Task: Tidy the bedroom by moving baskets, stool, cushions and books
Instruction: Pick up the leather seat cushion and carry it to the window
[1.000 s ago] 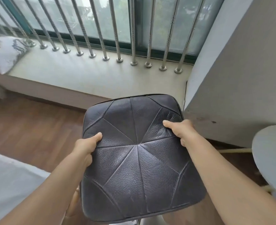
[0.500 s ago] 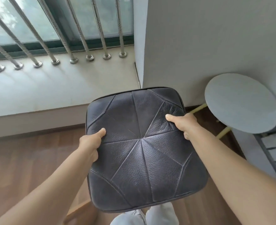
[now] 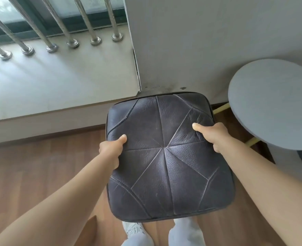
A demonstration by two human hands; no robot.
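Stool: dark leather seat with stitched seams, held above the wood floor, near the wall corner.
Left hand: grasping the seat's left edge, thumb on top, fingers hidden under it.
Right hand: grasping the right edge, thumb pressed into the leather, fingers hidden.
Round tabletop: grey, just right of the stool, yellow legs below.
Sill: pale ledge at left, behind the stool, metal bars standing along it.
Feet: below the seat's near edge.
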